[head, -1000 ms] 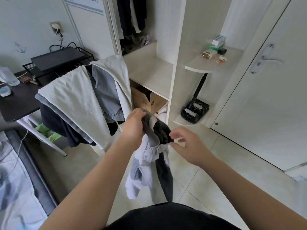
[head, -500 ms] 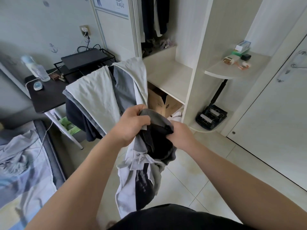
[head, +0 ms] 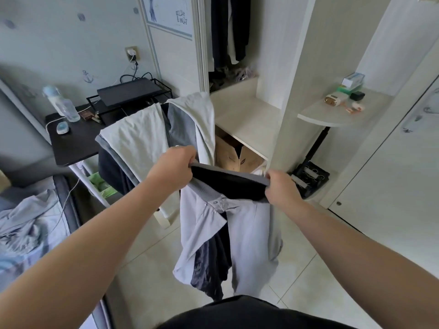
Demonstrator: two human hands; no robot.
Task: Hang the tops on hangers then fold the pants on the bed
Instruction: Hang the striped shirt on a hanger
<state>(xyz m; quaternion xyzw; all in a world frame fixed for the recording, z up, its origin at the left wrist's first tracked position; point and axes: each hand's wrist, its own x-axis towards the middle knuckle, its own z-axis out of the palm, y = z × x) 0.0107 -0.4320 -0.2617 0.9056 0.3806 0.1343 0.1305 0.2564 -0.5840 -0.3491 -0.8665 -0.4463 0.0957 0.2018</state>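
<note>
Hands, left and right, grip grey garment stretched between them, rest hanging below.

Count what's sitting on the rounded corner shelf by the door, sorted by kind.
On the corner shelf:
Boxes: 2, a white-and-blue box and a green box
Small black block: 1
White device with a gold end: 1
Small pinkish item: 1
Total: 5

Soft diffuse daylight, medium-bright, source out of frame. Brightest on the wardrobe panels; hanging bay at its top is dark. Left of wardrobe dimmer, greyish. Fisheye bends straight lines right of wardrobe. Mild softness throughout.
</note>
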